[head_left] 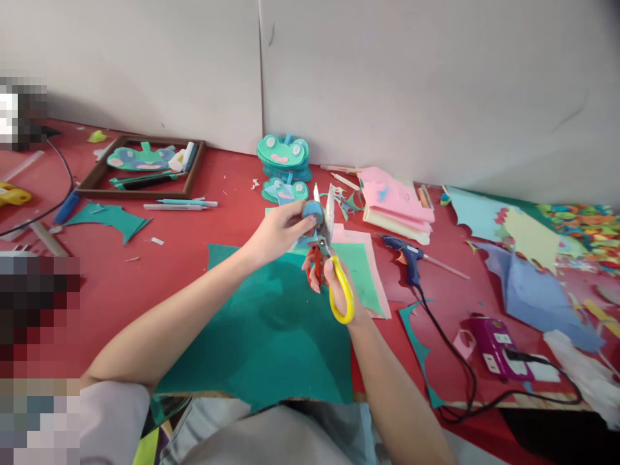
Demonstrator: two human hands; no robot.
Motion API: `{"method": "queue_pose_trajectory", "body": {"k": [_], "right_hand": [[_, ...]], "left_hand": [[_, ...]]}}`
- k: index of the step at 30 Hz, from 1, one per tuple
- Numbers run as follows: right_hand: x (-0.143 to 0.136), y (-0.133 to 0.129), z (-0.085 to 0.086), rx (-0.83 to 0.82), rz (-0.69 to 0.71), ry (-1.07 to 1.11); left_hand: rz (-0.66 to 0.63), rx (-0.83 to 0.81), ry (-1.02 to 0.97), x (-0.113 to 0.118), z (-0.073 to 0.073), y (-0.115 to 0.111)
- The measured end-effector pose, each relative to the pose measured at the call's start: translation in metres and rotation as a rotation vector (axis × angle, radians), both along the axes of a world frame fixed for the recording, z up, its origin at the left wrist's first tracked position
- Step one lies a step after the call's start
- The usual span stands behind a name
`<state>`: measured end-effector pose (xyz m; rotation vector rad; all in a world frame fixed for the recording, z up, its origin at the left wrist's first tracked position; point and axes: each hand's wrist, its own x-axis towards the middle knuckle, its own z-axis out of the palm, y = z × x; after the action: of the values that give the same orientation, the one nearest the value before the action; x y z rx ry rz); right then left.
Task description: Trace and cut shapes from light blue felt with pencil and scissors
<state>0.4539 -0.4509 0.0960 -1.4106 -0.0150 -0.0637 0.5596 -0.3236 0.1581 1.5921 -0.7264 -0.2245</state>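
My left hand (283, 232) pinches a small blue felt piece (312, 212) above the middle of the table. From the right, my right hand (334, 284) is wrapped round scissors with one yellow handle (343, 294) and one red handle. Their blades are spread apart and point away from me, right beside the blue piece. Beneath both hands lies a large dark green felt sheet (271, 323). A light green sheet (361, 265) on a pink one lies just right of it. Behind my hands are stacked green frog-face shapes (283, 155).
A brown frame (135, 194) holding pens and a frog shape is at the back left of the red table (184, 226). On the right are a blue glue gun (409, 255), a purple power strip (491, 345), its cable, pink felt (394, 197) and blue felt (533, 297).
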Motion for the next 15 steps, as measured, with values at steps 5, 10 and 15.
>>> {"method": "queue_pose_trajectory", "body": {"k": [5,10,15], "right_hand": [[-0.0033,0.0008,0.0009,-0.096,-0.051,-0.013],[-0.0032,-0.0001,-0.0003,-0.098,-0.047,-0.005],[-0.0027,0.0005,-0.0002,-0.092,-0.049,0.011]], "left_hand": [[-0.004,0.002,0.000,-0.0014,-0.0006,-0.0004],[0.008,0.033,-0.015,-0.0014,0.0013,0.0007],[0.013,0.037,-0.014,-0.0022,0.0018,0.0005]]}}
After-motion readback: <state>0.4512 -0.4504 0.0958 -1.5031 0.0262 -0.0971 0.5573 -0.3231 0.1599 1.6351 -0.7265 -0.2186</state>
